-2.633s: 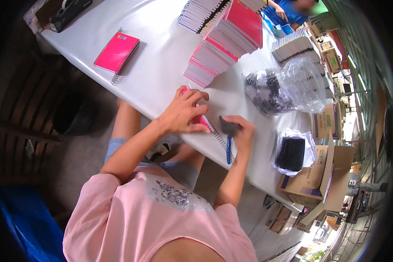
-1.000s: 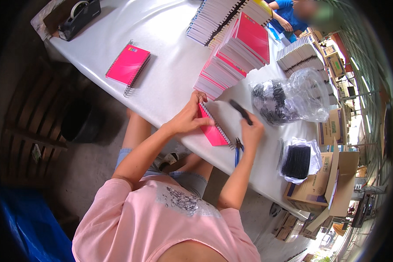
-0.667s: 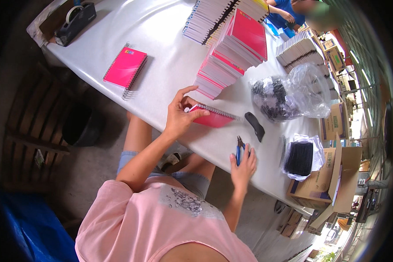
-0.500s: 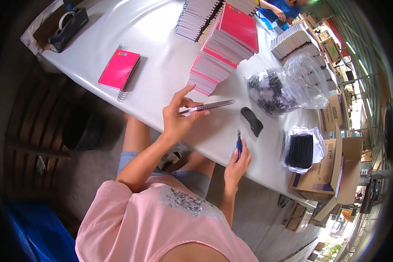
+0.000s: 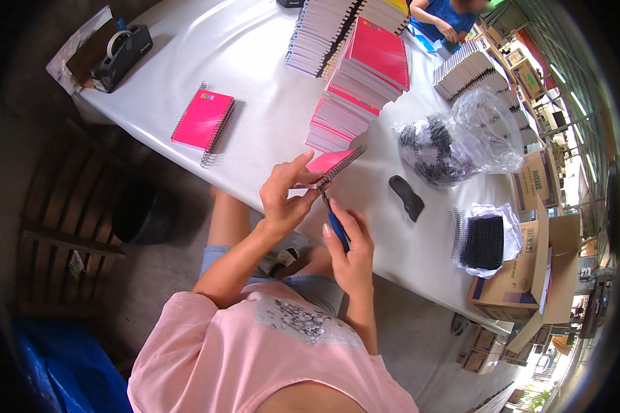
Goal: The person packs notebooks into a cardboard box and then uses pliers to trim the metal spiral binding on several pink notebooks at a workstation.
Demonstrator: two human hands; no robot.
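A: Where is the notebook (image 5: 323,163), and how is it held?

B: It is in the air over the table (image 5: 269,127), near the front edge, and tilted. The left hand (image 5: 284,197) pinches it between thumb and fingers, close to one end of its coil (image 5: 344,164). The right hand (image 5: 353,249) has its fingers wrapped around the blue pliers (image 5: 337,228), whose tips are at this same end. Whether they bite the wire, I cannot tell.

A: How does such a notebook handle, in your opinion?

B: I judge it light, with a cover that bends a little and is perhaps slippery. The coil looks springy and easy to deform, so it is better to grip pages and covers together, not the wire.

A: And the surface?

B: It is smooth and whitish, with soft wrinkles. On it are another notebook (image 5: 203,119), a pink stack (image 5: 382,51), a black tool (image 5: 407,198) and a clear bag (image 5: 489,131) with dark contents.

A: The room?

B: It seems a workshop: grey floor (image 5: 410,320), a carton (image 5: 496,294) at the right, a person in blue (image 5: 463,24) farther away.
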